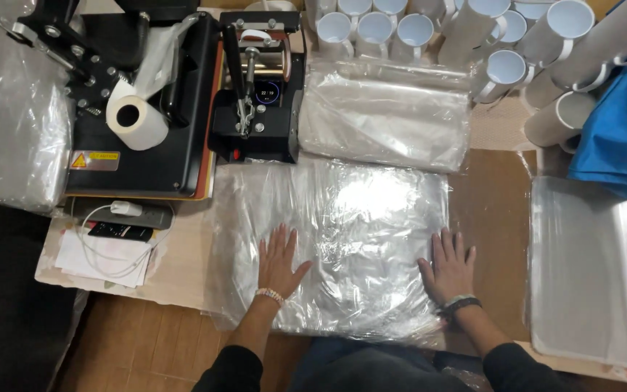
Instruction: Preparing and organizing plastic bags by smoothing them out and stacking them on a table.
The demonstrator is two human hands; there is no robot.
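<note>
Left hand (279,260) and right hand (448,267) flat, fingers apart, pressing stack of clear plastic bags (335,239) on bench (491,218) before mug press (255,87). Best: even pressure, smooth outward, edges aligned.

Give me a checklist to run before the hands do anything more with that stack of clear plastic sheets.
1. Both hands flat on the stack: ok. The left hand and right hand lie palm down, fingers spread, on the stack of clear plastic sheets.
2. Hands free of other things: ok, neither grips anything.
3. Stack fully on the table: not ok, its near edge overhangs the cardboard-covered table toward the person.
4. Stack apart from the mug press: cannot tell, its far edge reaches the press base.
5. Stack apart from the second pile of sheets on the right: ok, bare cardboard lies between.
</note>
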